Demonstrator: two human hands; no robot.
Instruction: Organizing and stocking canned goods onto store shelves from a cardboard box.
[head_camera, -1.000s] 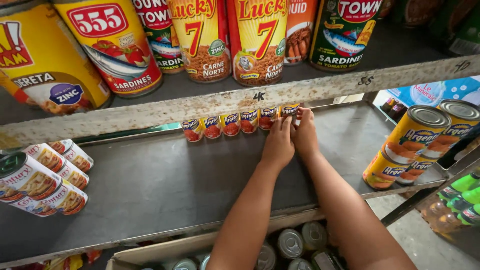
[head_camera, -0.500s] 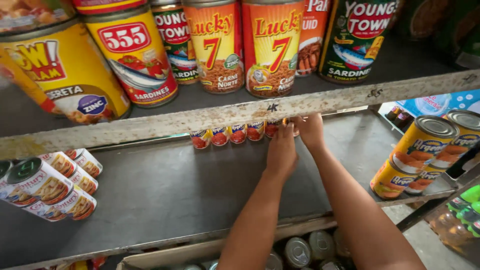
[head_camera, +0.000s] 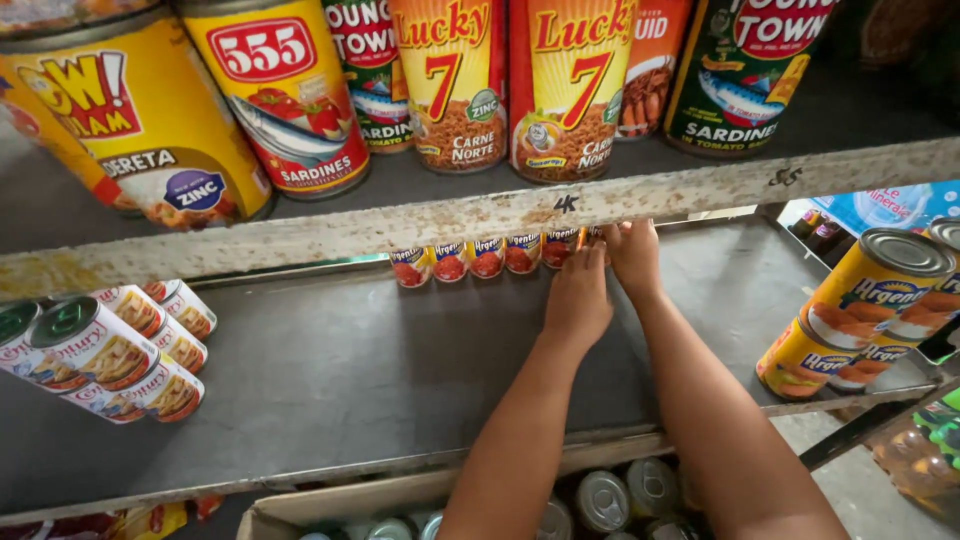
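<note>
Both my arms reach deep onto a grey metal shelf (head_camera: 330, 370). A row of several small red-labelled cans (head_camera: 468, 260) stands along its back. My left hand (head_camera: 578, 298) rests on the can at the right end of that row (head_camera: 560, 248). My right hand (head_camera: 633, 255) is just beside it, fingers curled around a can at the row's end that is mostly hidden. Whether each hand fully grips its can is hard to see under the upper shelf's edge.
The upper shelf (head_camera: 500, 215) holds big yellow, red and dark green cans (head_camera: 455, 85). Small cans (head_camera: 120, 350) are stacked at the left of the grey shelf; orange-yellow cans (head_camera: 865, 310) stand at its right. Below lies an open cardboard box (head_camera: 400, 495) of silver-topped cans (head_camera: 610, 500).
Both hands have stayed at the right end of the back row. The camera has moved closer and dipped slightly, so the upper cans loom larger.
</note>
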